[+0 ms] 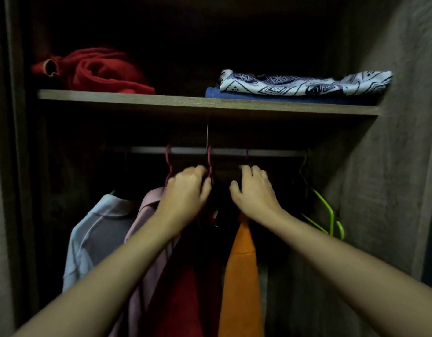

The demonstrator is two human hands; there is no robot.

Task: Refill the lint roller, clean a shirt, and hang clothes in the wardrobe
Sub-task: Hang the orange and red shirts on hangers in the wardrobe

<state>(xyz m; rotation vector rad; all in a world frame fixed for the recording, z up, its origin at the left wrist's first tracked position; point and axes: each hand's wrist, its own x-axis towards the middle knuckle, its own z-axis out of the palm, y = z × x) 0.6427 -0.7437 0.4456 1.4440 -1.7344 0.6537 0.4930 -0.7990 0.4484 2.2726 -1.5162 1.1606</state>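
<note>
Both arms reach into the wardrobe [390, 166], just under the hanging rail [185, 150].

Left hand [185, 188]: fingers curled around the neck of a dark red hanger [210, 164], the one hooked on the rail at centre. Grasping it, thumb on the near side. Red garment [185, 295] hangs below that hand, partly covered by the forearm.

Right hand [252, 188]: fingers bent, reaching into the dark gap right of centre, just above the orange garment [239, 276]. Too dark there to tell if it grips anything. A purple hook [246, 153] sits on the rail above it.

On the rail, left to right:
- pale blue shirt [96, 237], far left
- pink shirt [149, 205] on a second dark red hanger [168, 164], touching the left wrist
- red garment
- orange garment
- empty lime green hangers [328, 210] at right, near the side wall

Shelf [205, 103] above the rail:
- crumpled red cloth [100, 71] on the left
- folded white and navy patterned cloth [305, 82] on the right, lying on a folded blue item [234, 96]

Wardrobe interior is dim; back wall not readable.
</note>
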